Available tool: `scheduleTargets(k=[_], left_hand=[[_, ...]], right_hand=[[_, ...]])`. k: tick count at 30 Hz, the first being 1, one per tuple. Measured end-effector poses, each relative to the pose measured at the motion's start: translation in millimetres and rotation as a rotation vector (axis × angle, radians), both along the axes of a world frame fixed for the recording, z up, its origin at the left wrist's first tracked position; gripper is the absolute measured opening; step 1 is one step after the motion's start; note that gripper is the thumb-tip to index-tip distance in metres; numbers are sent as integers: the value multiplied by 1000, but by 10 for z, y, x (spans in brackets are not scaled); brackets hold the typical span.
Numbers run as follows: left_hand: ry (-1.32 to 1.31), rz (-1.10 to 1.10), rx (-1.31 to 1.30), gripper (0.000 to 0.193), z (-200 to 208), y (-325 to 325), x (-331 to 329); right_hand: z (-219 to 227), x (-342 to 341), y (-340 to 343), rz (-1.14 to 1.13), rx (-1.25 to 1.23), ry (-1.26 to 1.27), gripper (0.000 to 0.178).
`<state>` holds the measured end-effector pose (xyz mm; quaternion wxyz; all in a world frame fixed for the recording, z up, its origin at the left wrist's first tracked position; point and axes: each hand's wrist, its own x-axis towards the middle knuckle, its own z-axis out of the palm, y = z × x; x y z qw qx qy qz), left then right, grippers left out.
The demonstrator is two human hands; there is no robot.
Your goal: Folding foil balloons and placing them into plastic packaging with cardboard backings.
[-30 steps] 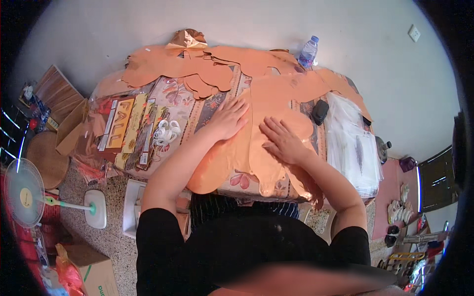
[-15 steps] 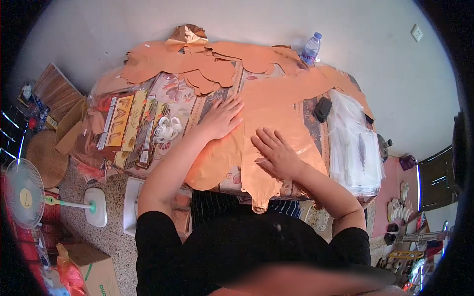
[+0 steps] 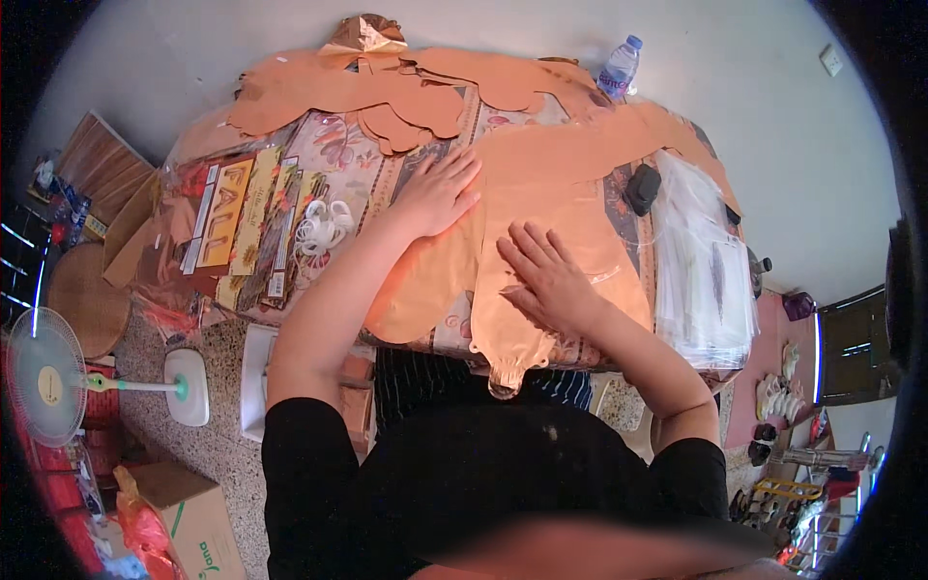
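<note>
A clear plastic water bottle (image 3: 619, 68) is stood at the far edge of the table (image 3: 619, 208). A black small object (image 3: 642, 188) is laid near a stack of clear plastic bags (image 3: 706, 261). White rings (image 3: 322, 227) are seen beside packaged banners (image 3: 237, 217). A standing fan (image 3: 58, 377) and cardboard box (image 3: 193, 522) are placed on the floor.

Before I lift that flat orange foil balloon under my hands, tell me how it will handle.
The orange foil balloon will probably be floppy: it lies deflated and flat, and its neck droops over the table edge. It looks thin, so likely very light. Its shiny film may be slippery, and both hands, left hand and right hand, press flat on it.
</note>
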<state>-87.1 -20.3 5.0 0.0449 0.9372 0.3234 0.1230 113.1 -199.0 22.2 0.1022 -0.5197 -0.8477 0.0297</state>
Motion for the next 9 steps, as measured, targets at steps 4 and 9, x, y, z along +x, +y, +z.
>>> scheduleTargets(k=[4,9], left_hand=[[19,40,-31,59,-14,7,15],[29,35,-2,60,-50,5,-38]], right_hand=[[-35,13,88,-23,-6,15,69],[-21,-49,-23,7,-13,-30,73]])
